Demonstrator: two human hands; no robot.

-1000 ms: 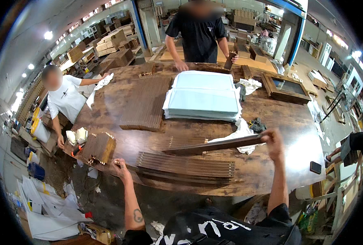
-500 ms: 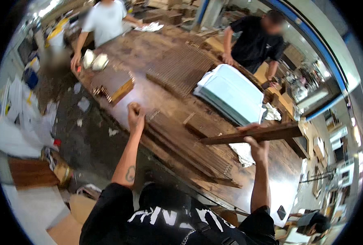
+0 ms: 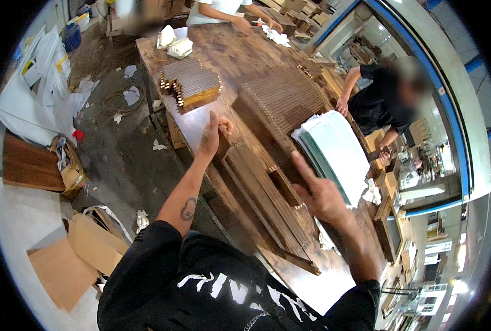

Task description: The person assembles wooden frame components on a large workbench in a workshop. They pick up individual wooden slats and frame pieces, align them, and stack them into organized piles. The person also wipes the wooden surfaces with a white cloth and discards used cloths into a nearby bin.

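My left hand (image 3: 214, 135) is raised over the near side of the wooden table (image 3: 218, 41), beside the far end of a row of long brown wooden strips (image 3: 259, 198). One digit points up, the others are partly curled, and nothing shows in it. My right hand (image 3: 325, 198), slightly blurred, hovers over the table with fingers apart and holds nothing. Just left of it, a short dark brown wooden block (image 3: 285, 187) lies by the strips. Beyond both hands lies a wide stack of brown strips (image 3: 284, 99).
A smaller strip stack (image 3: 190, 83) stands at the table's left. Pale sheets (image 3: 336, 154) are piled near a co-worker in black (image 3: 383, 99). Another co-worker in white (image 3: 218, 11) stands at the far edge. Cardboard (image 3: 91, 243) and scraps lie on the floor.
My right hand has let go of the brown board it held and moved left, its fingers now extended. My left hand's fingers have loosened. The view has turned, and the co-worker in white has shifted right.
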